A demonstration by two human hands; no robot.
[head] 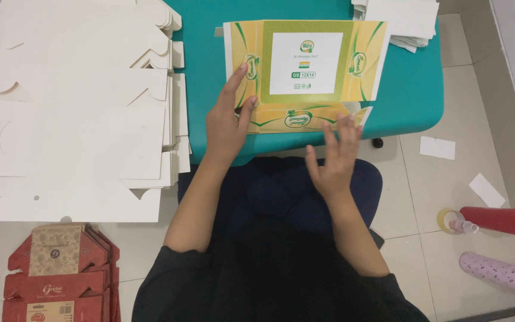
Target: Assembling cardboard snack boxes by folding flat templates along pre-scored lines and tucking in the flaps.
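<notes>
Carton [305,65], yellow-green, flat on teal table [409,101] at 12 o'clock. My left hand [226,125] lies open, fingers pressing carton's left panel. My right hand [332,158] is open, fingertips touching the near flap at 1 o'clock. White blanks [78,113] stacked at 9 o'clock; red boxes [55,280] at 8 o'clock.

Flat yellow-and-green printed carton blank [305,71], white centre panel, lying unfolded on teal table, near flap bent at table's front edge
</notes>
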